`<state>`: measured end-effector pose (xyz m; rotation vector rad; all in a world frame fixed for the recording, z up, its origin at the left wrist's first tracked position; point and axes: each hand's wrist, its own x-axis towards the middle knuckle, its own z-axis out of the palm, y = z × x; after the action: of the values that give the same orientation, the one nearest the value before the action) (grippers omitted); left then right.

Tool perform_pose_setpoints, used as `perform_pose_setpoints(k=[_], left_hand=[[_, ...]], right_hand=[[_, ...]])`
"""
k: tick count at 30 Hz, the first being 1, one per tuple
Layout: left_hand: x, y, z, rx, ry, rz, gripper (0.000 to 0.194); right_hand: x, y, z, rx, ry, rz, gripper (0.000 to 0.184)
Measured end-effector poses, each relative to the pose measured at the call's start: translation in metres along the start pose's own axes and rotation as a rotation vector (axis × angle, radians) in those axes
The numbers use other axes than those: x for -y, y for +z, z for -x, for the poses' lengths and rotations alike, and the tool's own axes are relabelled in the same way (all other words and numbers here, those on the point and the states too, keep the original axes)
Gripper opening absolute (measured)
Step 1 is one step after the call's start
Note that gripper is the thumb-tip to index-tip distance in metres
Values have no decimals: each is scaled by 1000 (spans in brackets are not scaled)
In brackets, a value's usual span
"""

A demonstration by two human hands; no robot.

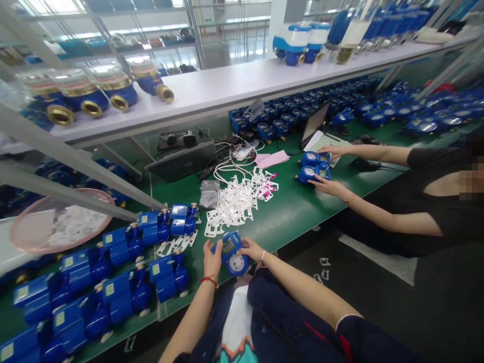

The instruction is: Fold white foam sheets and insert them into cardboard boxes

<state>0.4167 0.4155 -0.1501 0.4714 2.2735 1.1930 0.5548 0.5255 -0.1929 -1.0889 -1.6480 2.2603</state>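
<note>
Factory table (272, 237), green top; rows of blue water meters (123, 244) left of held meter. Held blue meter (231, 253) at table's near edge, dial tilted toward camera. Left grip (212, 259), right grip (252, 249) closed on its sides, steady two-sided hold. White plastic tags (236, 204) just beyond.
</note>
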Motion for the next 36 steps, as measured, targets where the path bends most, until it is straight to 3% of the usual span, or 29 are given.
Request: perform_pose_setpoints(k=[3, 6, 10, 18, 22, 24, 27, 29, 32, 36], left_hand=[[9, -4, 3, 105, -39, 136, 64], [8, -3, -2, 219, 50, 162, 70], [6, 2, -8, 183, 73, 153, 75], [21, -16, -6, 281, 41, 94, 74], [9, -24, -17, 222, 77, -93, 75], [-13, -24, -37, 114, 198, -317, 66], [-51, -16, -86, 12, 365, -649, 48], [-70, -4, -126, 33, 411, -754, 45], [-82, 14, -174, 105, 443, -857, 49], [-78, 21, -199, 180, 424, -984, 38]], right_hand=[[-3, 0, -13, 59, 28, -141, 45], [1, -7, -25, 118, 42, -221, 52], [8, -15, -30, 147, 39, -234, 62], [4, -19, -23, 97, 78, 85, 59], [12, -36, -30, 118, 103, 283, 59], [16, -42, -34, 135, 107, 354, 61], [18, -50, -36, 161, 118, 415, 60], [16, -56, -34, 166, 128, 442, 55], [9, -72, -27, 157, 134, 470, 47], [-1, -106, -14, 129, 141, 430, 44]])
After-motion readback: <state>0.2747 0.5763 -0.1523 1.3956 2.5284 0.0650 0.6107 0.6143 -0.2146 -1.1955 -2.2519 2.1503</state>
